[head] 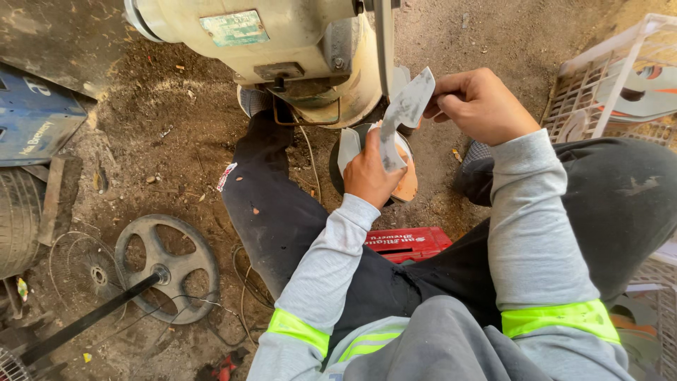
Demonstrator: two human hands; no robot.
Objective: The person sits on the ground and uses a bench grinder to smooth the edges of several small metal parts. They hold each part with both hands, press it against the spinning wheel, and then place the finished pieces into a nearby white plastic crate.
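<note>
Both hands, left (pixel 371 173) & right (pixel 476 104), grip metal blade (pixel 403 116); grinder (pixel 282 49) just ahead, white crate (pixel 599 77) rt.

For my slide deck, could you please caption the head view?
Seated person's left hand and right hand hold a flat metal blade blank below a bench grinder.
</note>
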